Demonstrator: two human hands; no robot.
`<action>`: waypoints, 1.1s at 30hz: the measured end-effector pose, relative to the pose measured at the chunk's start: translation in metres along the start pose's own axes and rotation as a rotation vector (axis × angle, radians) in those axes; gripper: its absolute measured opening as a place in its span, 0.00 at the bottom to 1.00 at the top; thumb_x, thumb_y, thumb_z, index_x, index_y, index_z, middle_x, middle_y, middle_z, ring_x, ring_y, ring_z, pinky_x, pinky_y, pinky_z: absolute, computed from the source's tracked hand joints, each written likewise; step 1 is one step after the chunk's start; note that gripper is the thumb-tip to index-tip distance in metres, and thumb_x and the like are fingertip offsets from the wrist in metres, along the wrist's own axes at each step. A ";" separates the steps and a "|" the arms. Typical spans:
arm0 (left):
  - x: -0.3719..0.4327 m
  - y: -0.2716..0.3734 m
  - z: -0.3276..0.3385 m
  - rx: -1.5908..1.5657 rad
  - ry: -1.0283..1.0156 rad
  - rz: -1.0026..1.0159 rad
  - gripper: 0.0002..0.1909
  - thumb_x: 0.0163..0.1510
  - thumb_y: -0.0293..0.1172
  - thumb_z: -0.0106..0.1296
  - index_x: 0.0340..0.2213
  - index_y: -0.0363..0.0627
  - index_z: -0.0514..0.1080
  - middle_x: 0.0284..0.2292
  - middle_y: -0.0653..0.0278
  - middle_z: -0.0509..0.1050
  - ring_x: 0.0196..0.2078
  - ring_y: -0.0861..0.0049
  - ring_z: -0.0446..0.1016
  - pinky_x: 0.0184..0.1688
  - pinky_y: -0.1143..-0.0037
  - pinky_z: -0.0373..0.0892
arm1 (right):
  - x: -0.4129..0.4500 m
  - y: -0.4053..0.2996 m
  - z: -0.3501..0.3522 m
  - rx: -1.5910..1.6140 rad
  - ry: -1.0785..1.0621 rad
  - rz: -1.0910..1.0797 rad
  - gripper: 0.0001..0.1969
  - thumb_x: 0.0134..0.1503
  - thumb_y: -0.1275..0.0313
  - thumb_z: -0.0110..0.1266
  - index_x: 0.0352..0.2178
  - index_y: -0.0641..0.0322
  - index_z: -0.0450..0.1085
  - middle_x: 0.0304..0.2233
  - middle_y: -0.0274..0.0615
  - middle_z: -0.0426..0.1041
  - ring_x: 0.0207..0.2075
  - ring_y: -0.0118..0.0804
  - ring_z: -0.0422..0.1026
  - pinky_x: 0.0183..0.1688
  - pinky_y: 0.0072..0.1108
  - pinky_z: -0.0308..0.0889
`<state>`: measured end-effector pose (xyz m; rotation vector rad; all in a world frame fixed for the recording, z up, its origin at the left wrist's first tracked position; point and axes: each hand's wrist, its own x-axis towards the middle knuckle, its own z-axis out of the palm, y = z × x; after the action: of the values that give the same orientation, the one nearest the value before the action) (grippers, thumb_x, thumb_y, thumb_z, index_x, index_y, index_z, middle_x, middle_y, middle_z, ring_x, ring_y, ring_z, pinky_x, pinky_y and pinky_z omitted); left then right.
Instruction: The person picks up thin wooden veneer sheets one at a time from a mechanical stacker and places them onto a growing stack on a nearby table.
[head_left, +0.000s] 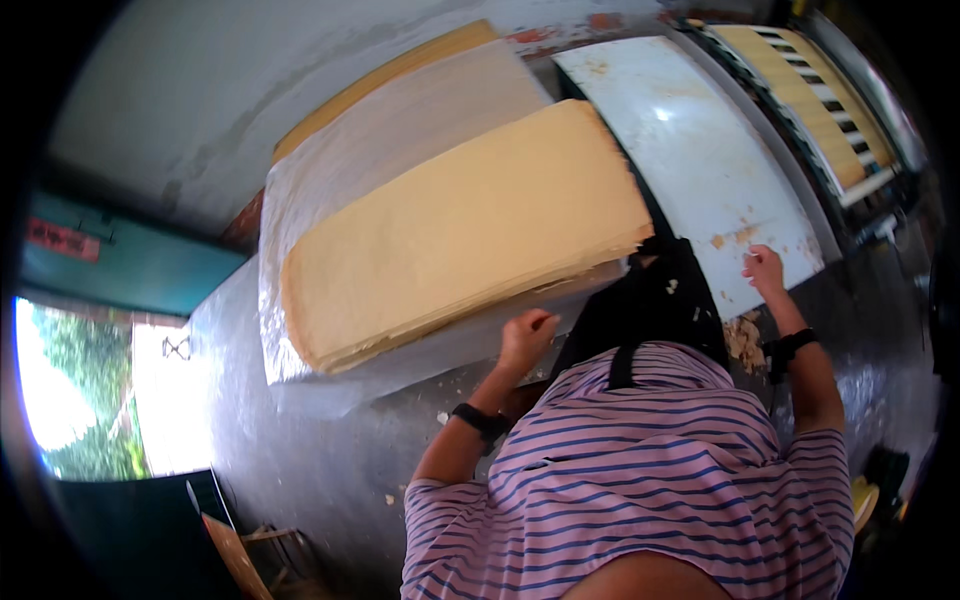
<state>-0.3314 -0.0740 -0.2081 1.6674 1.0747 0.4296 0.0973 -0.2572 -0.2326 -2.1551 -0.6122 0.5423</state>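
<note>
In front of me lies a thick stack of thin tan sheets (465, 232), apparently wood veneer, with ragged edges. Clear plastic sheeting (420, 112) shows beneath and behind it. My left hand (529, 341) is by the stack's near edge, apart from it, with its fingers curled in and nothing visible in them. Over the near end of a pale, smooth-topped table (675, 135) is my right hand (765, 268), its fingers also curled, no object showing. Small tan scraps (742, 234) lie on that tabletop near the right hand.
A machine with tan strips (795, 97) across its bed stands beyond the table at the right. More scraps (744, 341) are heaped on the dark floor (337, 457). A wooden chair (236, 555) is at lower left, near a bright doorway (172, 390). A wall (187, 90) rises behind the stack.
</note>
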 end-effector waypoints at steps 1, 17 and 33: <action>0.006 0.010 0.018 -0.013 -0.070 0.012 0.11 0.43 0.35 0.49 0.23 0.38 0.69 0.13 0.61 0.68 0.15 0.83 0.67 0.18 0.79 0.64 | -0.012 0.004 0.002 0.012 -0.010 0.040 0.13 0.44 0.73 0.49 0.33 0.67 0.63 0.17 0.39 0.67 0.15 0.27 0.68 0.12 0.17 0.59; 0.050 0.023 0.112 0.420 -0.163 0.111 0.12 0.42 0.41 0.47 0.21 0.46 0.70 0.17 0.57 0.70 0.22 0.63 0.70 0.25 0.70 0.66 | -0.071 0.095 0.019 -0.049 -0.052 0.118 0.14 0.43 0.73 0.48 0.32 0.72 0.64 0.18 0.45 0.69 0.17 0.31 0.70 0.20 0.20 0.64; 0.010 -0.008 0.056 -0.249 -0.016 -0.321 0.09 0.46 0.30 0.45 0.27 0.38 0.69 0.17 0.63 0.70 0.15 0.80 0.69 0.17 0.82 0.65 | -0.034 0.035 0.032 0.215 -0.101 -0.100 0.13 0.47 0.73 0.46 0.35 0.69 0.63 0.21 0.38 0.67 0.20 0.25 0.68 0.20 0.14 0.61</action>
<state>-0.2890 -0.0979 -0.2387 1.2523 1.1999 0.3246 0.0605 -0.2779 -0.2729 -1.8938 -0.6804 0.6358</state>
